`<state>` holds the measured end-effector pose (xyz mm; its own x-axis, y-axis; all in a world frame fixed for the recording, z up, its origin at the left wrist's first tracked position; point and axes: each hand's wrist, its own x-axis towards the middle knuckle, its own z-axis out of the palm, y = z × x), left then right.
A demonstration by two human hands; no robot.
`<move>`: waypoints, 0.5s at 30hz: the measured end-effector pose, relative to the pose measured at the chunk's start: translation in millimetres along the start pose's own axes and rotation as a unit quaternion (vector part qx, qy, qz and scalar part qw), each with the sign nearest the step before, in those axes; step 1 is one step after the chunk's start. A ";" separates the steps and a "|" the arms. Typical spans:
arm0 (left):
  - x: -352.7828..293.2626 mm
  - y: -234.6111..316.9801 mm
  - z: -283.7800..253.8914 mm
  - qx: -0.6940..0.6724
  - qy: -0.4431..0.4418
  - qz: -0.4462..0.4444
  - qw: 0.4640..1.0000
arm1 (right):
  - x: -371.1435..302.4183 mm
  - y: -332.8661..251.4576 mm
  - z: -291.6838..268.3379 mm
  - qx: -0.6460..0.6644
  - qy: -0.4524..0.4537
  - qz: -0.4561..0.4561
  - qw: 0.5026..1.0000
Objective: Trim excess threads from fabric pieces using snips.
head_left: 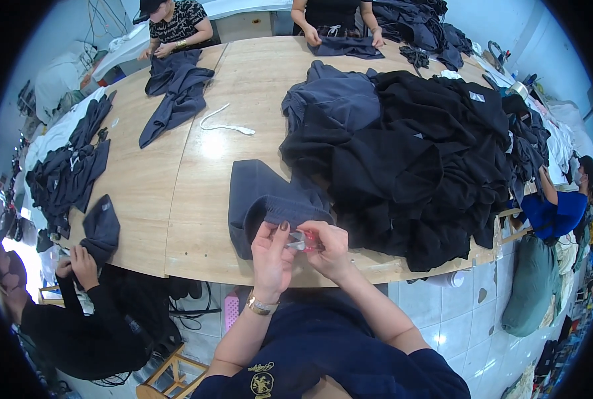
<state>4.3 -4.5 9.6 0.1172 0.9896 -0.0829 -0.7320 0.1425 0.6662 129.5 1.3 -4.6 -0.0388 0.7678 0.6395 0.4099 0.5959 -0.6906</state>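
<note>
A dark grey garment (260,189) with a gathered elastic edge lies on the table in front of me, its near edge at my fingers. My left hand (271,256) is closed in a pinch at that edge, with a small whitish piece like a label (297,241) by its fingertips. Curled around a small red-handled tool (313,241), my right hand (329,249) sits close beside the left one. The tool looks like thread snips; the fingers hide most of it.
A large heap of black garments (416,159) lies to the right. A white cord (226,128) rests on the wooden table (196,173). More dark garments (70,173) lie at the left edge. Several co-workers handle cloth around the table. A wooden stool (170,372) stands lower left.
</note>
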 end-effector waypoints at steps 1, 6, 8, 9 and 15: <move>-0.4 1.3 1.1 0.000 0.001 0.000 1.000 | -0.5 -1.4 -0.3 0.004 0.009 -0.010 1.000; 2.1 6.8 6.9 -0.038 0.026 -0.032 0.998 | -14.9 -3.5 -6.8 0.030 0.056 -0.008 0.998; 3.5 7.1 1.9 -0.043 0.024 -0.029 0.998 | -16.4 -6.6 -13.9 0.032 0.076 0.020 0.996; 3.7 7.7 -0.1 -0.048 0.022 -0.026 0.998 | -15.8 -8.4 -19.8 0.035 0.036 0.077 0.996; 4.8 10.4 3.7 -0.049 0.035 -0.041 0.997 | -10.1 -1.8 -22.9 -0.089 -0.032 0.067 0.993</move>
<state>-0.2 1.6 18.9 0.1351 0.9730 -0.1872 -0.7841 0.2205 0.5802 150.0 -13.0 -2.1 -0.0291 0.8545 0.5186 0.5701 0.4403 -0.6936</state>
